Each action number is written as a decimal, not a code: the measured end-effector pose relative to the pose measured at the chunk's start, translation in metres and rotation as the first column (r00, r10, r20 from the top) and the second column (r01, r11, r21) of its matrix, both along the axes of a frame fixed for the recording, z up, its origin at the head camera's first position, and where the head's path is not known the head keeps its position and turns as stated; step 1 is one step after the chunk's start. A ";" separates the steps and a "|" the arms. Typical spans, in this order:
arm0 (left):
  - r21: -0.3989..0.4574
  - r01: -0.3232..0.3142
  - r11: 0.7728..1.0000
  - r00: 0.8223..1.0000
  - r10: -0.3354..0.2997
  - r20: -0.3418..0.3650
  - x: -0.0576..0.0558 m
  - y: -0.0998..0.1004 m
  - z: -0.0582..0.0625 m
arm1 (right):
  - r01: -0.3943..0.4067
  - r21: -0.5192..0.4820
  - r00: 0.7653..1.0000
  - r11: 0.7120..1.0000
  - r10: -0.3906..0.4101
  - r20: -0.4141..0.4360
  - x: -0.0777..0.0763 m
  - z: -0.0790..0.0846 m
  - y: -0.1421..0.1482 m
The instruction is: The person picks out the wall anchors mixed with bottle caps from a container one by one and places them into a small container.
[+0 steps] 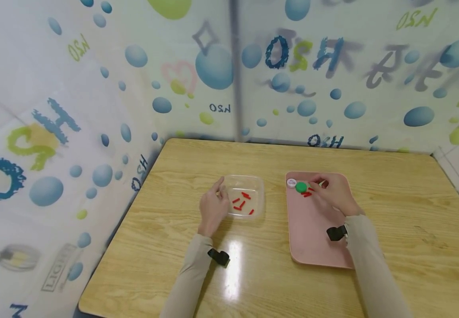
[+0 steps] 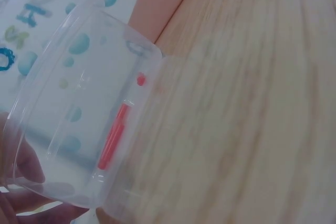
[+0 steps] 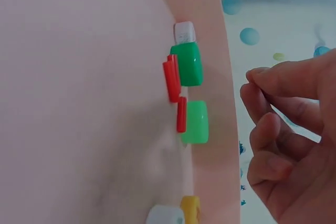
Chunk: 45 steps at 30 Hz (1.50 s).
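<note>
My left hand (image 1: 214, 207) grips the left rim of a clear plastic container (image 1: 258, 194) on the table. Several short red sticks (image 1: 242, 204) lie scattered in it; some show through its wall in the left wrist view. My right hand (image 1: 335, 193) hovers over the far edge of a pink tray (image 1: 309, 234), thumb and index fingertips together, with nothing visible between them. Close by are several red sticks (image 3: 171, 80), a dark green cap (image 3: 190, 64), a light green cap (image 3: 195, 122) and a white printed cap (image 1: 291, 183).
Farther along the tray's edge sit a yellow cap (image 3: 190, 211) and a whitish cap (image 3: 165, 215), hidden under the right hand from above. A wooden table (image 1: 165, 269) carries container and tray, and patterned walls (image 1: 197, 110) stand behind and left.
</note>
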State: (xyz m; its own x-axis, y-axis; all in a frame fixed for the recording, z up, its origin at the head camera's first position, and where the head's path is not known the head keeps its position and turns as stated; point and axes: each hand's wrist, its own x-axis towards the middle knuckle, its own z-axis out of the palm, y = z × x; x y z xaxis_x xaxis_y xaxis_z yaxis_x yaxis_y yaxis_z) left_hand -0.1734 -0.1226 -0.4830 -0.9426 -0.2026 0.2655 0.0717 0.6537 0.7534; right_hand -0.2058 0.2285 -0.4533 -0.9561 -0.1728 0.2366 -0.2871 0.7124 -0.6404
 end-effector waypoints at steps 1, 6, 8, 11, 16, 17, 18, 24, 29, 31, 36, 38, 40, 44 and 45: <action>0.001 0.001 1.000 1.000 -0.001 0.001 0.000 0.000 0.000 | -0.005 -0.008 1.000 1.000 0.005 -0.004 0.000 -0.001 0.001; -0.001 0.001 1.000 1.000 -0.001 0.014 0.000 -0.001 -0.001 | -0.016 -0.018 1.000 1.000 0.016 -0.002 0.000 -0.006 0.005; -0.003 0.001 1.000 1.000 -0.001 0.017 0.000 -0.001 -0.002 | -0.016 -0.017 1.000 1.000 0.016 0.007 -0.001 -0.007 0.007; -0.009 -0.002 1.000 1.000 0.002 0.015 0.000 -0.001 -0.002 | -0.006 -0.008 1.000 1.000 0.006 0.023 -0.001 -0.009 0.010; -0.007 -0.002 1.000 1.000 0.002 0.004 -0.001 0.000 -0.001 | 0.018 0.026 0.999 1.000 -0.019 0.047 -0.001 -0.013 0.012; -0.006 -0.005 1.000 1.000 0.005 0.003 -0.001 0.000 -0.001 | 0.019 0.034 0.999 0.999 -0.021 0.046 -0.001 -0.014 0.012; -0.004 -0.006 1.000 1.000 0.006 0.001 -0.001 0.000 -0.001 | 0.021 0.040 0.999 0.999 -0.023 0.047 -0.001 -0.015 0.012; -0.001 -0.006 1.000 1.000 0.006 -0.002 -0.002 0.000 -0.002 | 0.027 0.060 0.998 0.998 -0.031 0.056 -0.002 -0.021 0.012; -0.011 -0.002 1.000 1.000 0.002 -0.024 -0.003 0.000 -0.003 | 0.049 0.074 0.993 0.996 -0.056 0.100 -0.001 -0.022 0.011; -0.015 -0.007 1.000 1.000 0.006 -0.027 -0.004 0.000 -0.003 | 0.056 0.084 0.992 0.995 -0.065 0.113 -0.002 -0.022 0.011; -0.019 -0.002 1.000 1.000 0.002 -0.025 -0.004 0.001 -0.002 | 0.048 0.115 0.993 0.992 -0.060 0.106 -0.005 -0.024 0.010; -0.016 0.001 1.000 1.000 -0.001 -0.025 -0.004 0.001 0.000 | 0.038 0.121 0.994 0.992 -0.050 0.101 -0.006 -0.024 0.010; -0.017 0.004 1.000 1.000 -0.004 -0.023 -0.004 0.000 0.000 | 0.031 0.127 0.995 0.991 -0.043 0.093 -0.007 -0.024 0.011; -0.012 0.009 1.000 1.000 -0.009 -0.018 -0.003 0.001 -0.001 | 0.011 0.134 0.995 0.991 -0.024 0.093 -0.007 -0.024 0.012; -0.012 0.011 1.000 1.000 -0.011 -0.016 -0.003 0.001 -0.001 | 0.008 0.136 0.995 0.991 -0.021 0.097 -0.006 -0.024 0.013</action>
State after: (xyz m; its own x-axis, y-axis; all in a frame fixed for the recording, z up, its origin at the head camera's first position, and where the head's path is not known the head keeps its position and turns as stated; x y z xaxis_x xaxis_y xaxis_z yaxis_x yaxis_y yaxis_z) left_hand -0.1761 -0.1219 -0.4839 -0.9404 -0.1891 0.2827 0.0909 0.6614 0.7445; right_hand -0.2123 0.2412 -0.4776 -0.9761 -0.1829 0.1171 -0.2170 0.7978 -0.5625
